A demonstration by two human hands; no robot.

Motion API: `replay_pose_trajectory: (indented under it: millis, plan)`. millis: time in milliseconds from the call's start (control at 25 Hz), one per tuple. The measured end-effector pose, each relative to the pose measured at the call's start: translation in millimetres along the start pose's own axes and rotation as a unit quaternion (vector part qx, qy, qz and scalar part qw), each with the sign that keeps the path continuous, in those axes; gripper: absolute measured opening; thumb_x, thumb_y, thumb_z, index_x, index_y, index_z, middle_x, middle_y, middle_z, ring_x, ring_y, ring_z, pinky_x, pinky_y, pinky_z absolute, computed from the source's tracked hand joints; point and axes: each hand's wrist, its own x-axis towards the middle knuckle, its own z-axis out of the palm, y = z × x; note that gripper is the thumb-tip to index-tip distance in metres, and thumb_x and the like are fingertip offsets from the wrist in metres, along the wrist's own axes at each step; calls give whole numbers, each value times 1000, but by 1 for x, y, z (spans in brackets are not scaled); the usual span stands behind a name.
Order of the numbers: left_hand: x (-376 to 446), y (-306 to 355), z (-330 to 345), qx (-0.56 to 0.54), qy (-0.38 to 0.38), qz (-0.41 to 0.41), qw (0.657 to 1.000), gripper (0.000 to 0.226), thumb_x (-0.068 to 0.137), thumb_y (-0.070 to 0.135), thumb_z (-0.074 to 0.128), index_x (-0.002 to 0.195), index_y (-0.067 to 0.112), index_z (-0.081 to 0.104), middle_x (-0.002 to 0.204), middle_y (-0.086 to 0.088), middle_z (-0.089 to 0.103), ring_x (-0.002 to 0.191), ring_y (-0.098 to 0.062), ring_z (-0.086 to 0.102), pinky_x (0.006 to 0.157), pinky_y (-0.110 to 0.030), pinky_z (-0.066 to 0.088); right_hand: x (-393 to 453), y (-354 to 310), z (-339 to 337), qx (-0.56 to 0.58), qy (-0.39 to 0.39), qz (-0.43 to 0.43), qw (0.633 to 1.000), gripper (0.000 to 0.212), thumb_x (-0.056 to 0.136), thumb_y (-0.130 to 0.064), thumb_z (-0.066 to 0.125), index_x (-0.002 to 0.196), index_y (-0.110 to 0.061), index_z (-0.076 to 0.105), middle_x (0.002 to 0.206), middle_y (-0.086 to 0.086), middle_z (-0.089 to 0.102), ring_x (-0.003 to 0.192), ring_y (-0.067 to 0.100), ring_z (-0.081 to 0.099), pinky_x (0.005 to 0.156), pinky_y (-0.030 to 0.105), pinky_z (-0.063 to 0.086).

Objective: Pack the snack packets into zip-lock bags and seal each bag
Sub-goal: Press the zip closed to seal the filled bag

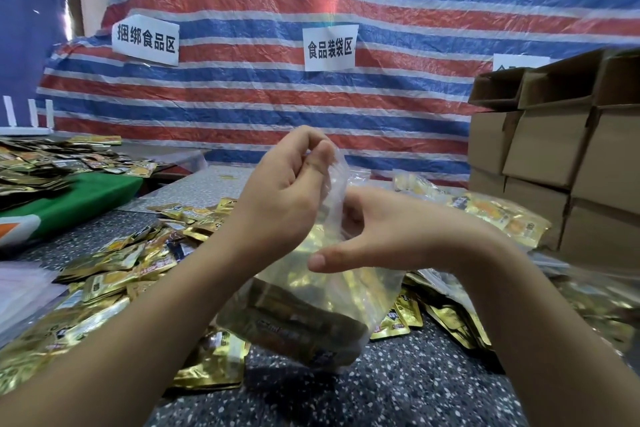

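Loose snack packets (114, 274) crowd the left, stacked cardboard boxes (554, 156) block the right

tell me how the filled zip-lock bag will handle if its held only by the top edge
Probably floppy: the zip-lock bag is thin clear film that crumples where the left hand pinches its top. Likely bottom-heavy, since the snack packets sit bunched low and it sags there. Possibly slippery, as the film looks glossy.
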Motion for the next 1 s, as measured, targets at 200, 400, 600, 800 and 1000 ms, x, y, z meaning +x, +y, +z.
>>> replay_pose_trajectory:
  millis: [200,400,600,800,1000]
  plan:
    - [0,2,-1,67,22,-8,997,26,104,24,40,81,18,48,55,13,47,48,-3,39,47,-20,34,0,1,-4,148,45,-9,988,56,57,-59,82,77,-19,49,55,-15,46,48,1,40,43,16,32]
    - [2,2,-5,50,14,-3,999,21,103,23,43,86,14,52,55,9,46,45,-5,38,45,-20,31,-5,3,-10,152,-59,-38,986,37,72,-47,83,61,-21,59,46,-13,42,41,4,33,40,17,26]
    - [-5,-2,5,112,-27,15,993,12,99,34,48,107,27,51,54,9,48,46,-7,38,46,-23,31,-3,5,0,-59,-159,10,986,29,90,-50,64,105,-26,72,87,-11,76,81,18,70,81,37,56]
    - [-4,-2,0,172,95,25,980,16,101,37,45,108,24,50,85,7,61,78,-11,62,69,-26,50,13,31,10,236,15,102,966,24,104,-10,45,98,-8,68,79,16,69,40,12,53,38,19,44]
    - [-3,3,0,183,118,34,975,16,101,36,41,111,27,48,95,14,56,87,-8,61,68,-20,48,28,91,-16,563,446,111,687,17,103,-23,50,113,-13,59,97,7,72,70,15,73,51,21,53]
